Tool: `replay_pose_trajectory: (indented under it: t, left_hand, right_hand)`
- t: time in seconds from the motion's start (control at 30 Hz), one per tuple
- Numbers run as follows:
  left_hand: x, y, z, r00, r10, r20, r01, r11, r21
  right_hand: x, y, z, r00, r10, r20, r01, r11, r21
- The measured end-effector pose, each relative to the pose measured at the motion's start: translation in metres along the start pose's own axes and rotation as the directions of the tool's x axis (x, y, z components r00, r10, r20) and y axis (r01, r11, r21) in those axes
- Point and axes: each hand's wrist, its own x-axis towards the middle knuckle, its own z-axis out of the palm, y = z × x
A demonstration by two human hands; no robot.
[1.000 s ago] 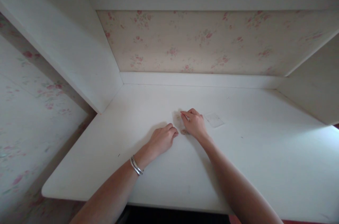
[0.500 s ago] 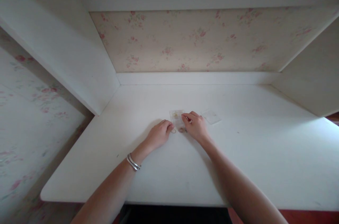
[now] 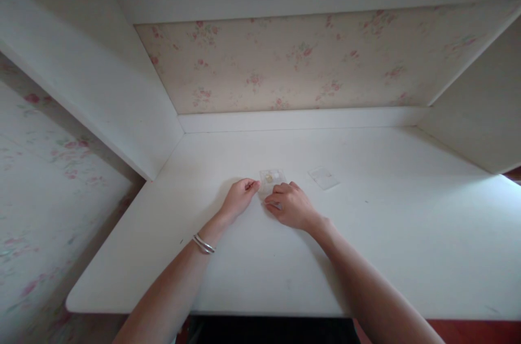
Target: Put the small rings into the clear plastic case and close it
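A small clear plastic box [image 3: 277,174] with little gold pieces inside lies on the white table in front of me. At its left edge, my left hand [image 3: 241,198] is closed in a pinch; whatever is at its fingertips is too small to make out. Just below the box, my right hand [image 3: 292,205] rests low over the table with its thumb and fingers curled together. What lies under or between those fingers is hidden. To the right of the box lies a flat clear plastic piece [image 3: 324,177], apart from both hands.
The white tabletop [image 3: 391,246] runs back to a low ledge [image 3: 305,118] below flowered wallpaper [image 3: 252,62]. White panels rise at left [image 3: 122,83] and right [image 3: 480,94]. A tiny dark speck [image 3: 367,202] lies at the right.
My right hand has moved down and left, off the box, over where small ring-like pieces lay. My left hand has shifted slightly up and left to the box's edge.
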Motion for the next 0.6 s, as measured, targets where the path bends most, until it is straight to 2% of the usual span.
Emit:
replay_pose_trajectory:
  t: [0.2,0.37,0.6]
  left_hand:
    - [0.02,0.007,0.006,0.996,0.065,-0.06,-0.063,0.998,0.026]
    - [0.048,0.01,0.016,0.986,0.142,-0.086,-0.123,0.972,0.199]
    - [0.057,0.005,0.03,0.986,0.126,-0.107,-0.08,0.931,0.356]
  right_hand:
    - [-0.002,-0.003,0.001,0.999,-0.018,0.048,0.022,0.997,-0.072]
    - [-0.001,-0.006,0.005,0.998,-0.015,0.058,0.018,0.998,-0.053]
    - [-0.002,-0.008,0.007,0.996,-0.024,0.083,0.031,0.997,-0.074]
